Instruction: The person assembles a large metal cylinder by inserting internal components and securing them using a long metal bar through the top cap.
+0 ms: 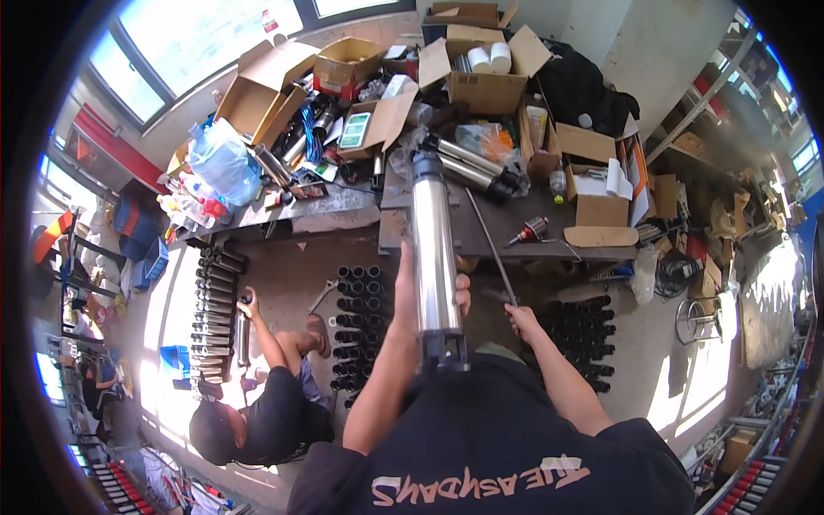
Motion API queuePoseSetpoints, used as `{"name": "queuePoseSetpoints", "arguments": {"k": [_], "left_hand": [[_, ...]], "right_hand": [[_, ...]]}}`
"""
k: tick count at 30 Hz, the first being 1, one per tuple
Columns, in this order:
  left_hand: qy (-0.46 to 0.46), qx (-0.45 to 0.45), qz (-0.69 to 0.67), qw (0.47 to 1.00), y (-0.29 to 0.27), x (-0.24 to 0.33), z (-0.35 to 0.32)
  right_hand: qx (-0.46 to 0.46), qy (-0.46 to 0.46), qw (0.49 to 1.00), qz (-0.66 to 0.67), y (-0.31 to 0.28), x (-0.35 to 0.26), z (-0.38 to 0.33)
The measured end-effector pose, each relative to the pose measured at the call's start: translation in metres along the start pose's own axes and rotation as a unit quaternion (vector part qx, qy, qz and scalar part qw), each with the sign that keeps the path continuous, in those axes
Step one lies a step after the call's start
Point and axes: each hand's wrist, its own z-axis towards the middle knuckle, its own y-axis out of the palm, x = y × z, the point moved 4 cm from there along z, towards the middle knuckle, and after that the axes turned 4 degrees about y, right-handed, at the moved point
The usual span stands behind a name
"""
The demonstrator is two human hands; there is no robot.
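Upright in front of my chest is a shiny steel cylinder (pixel 435 249) with black ends, similar to a pump body; its upper end reaches over the bench edge. My left hand (pixel 405 296) is wrapped around its lower half, thumb on one side and fingertips showing on the other. On the right, my right hand (pixel 522 320) is closed around the near end of a long thin metal rod (pixel 491 240). The rod slants up and away to the left, its far end over the bench near the cylinder.
The bench (pixel 343 202) carries cartons (pixel 485 90), more steel cylinders (pixel 472 163) and a red-and-silver part (pixel 532 228). Black tubes (pixel 359 326) stand on the floor, with another group (pixel 584 339) at right. At left, a crouching co-worker (pixel 283 412) handles a cylinder beside a row (pixel 213 318).
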Motion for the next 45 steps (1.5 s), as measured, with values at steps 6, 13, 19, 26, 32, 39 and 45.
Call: {"name": "queuePoseSetpoints", "arguments": {"k": [6, 13, 19, 26, 32, 39, 45], "left_hand": [[0.103, 0.149, 0.25, 0.951, 0.013, 0.037, -0.006], [0.154, 0.071, 0.215, 0.962, 0.033, 0.055, -0.005], [0.157, -0.014, 0.111, 0.981, 0.034, 0.049, -0.001], [0.133, -0.145, 0.017, 0.98, 0.035, 0.044, -0.008], [0.324, -0.029, 0.222, 0.919, 0.041, 0.056, -0.022], [0.139, -0.029, 0.111, 0.984, -0.007, 0.024, 0.02], [0.151, -0.033, 0.066, 0.986, 0.005, 0.035, 0.023]], "right_hand": [[0.02, 0.012, 1.0, -0.01, 0.018, 0.032, 0.012], [0.089, -0.025, 0.995, -0.045, 0.008, 0.061, 0.018], [0.098, -0.049, 0.991, -0.081, 0.007, 0.064, 0.021], [0.129, -0.025, 0.974, -0.186, 0.008, 0.068, 0.029], [0.165, -0.06, 0.964, -0.198, 0.003, 0.065, 0.023], [0.169, -0.073, 0.96, -0.213, 0.001, 0.057, 0.011], [0.138, -0.089, 0.95, -0.265, 0.002, 0.032, 0.041]]}}
